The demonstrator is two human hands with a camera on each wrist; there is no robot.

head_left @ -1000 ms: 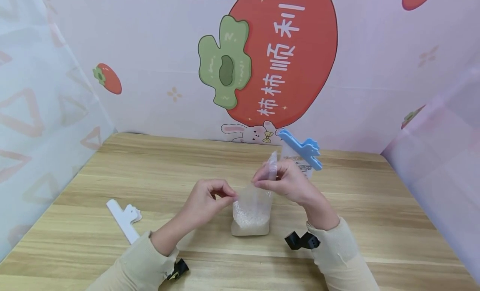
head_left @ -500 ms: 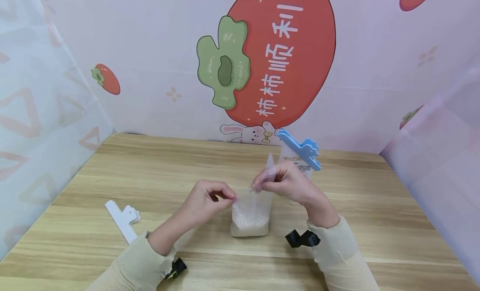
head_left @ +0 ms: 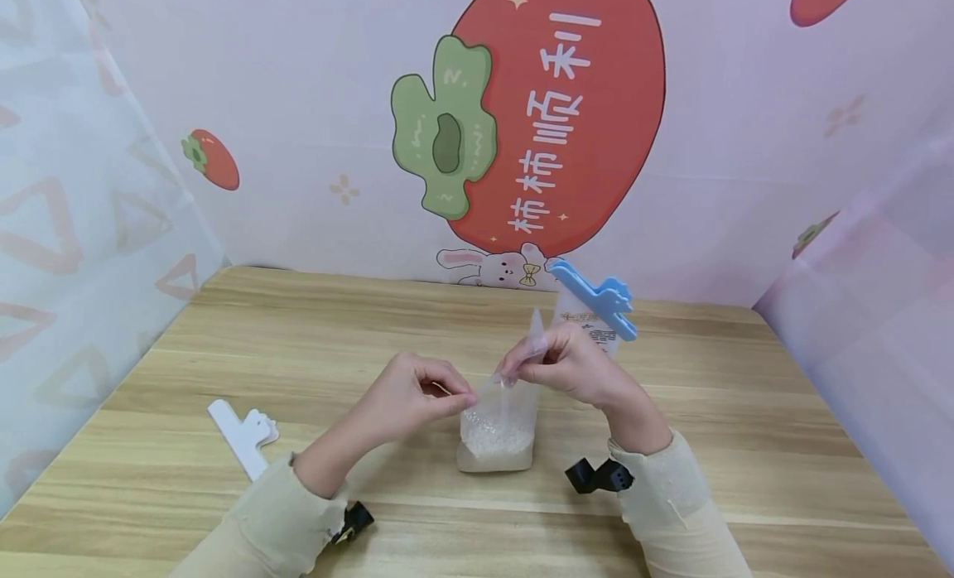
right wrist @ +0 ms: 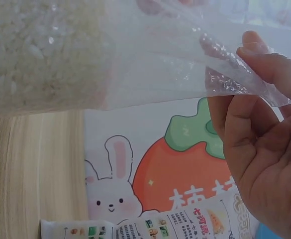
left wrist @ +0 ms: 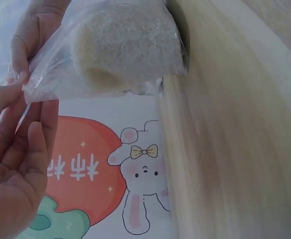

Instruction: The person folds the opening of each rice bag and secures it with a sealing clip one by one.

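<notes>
A clear plastic bag of rice (head_left: pixel 495 445) stands upright on the wooden table, its lower part filled with white grains. My left hand (head_left: pixel 410 400) pinches the bag's upper left edge between thumb and fingertips. On the other side my right hand (head_left: pixel 570 367) pinches the top right part, and a pointed flap of plastic sticks up past its fingers. Seen from the right wrist, the thumb and fingers of the right hand (right wrist: pixel 264 119) hold the thin film above the rice (right wrist: pixel 41 55). In the left wrist view the left hand (left wrist: pixel 18 144) holds a corner of the film.
Behind my right hand stands a printed white packet (head_left: pixel 585 317) with a blue clip (head_left: pixel 596 296) across its top. A white clip (head_left: pixel 242 437) lies on the table (head_left: pixel 320 329) at the left, near my left sleeve. A patterned backdrop (head_left: pixel 298 81) surrounds the table.
The bag's upper film has been lowered and folded slightly near my right hand. My left fingertips have shifted a little down and right along the edge.
</notes>
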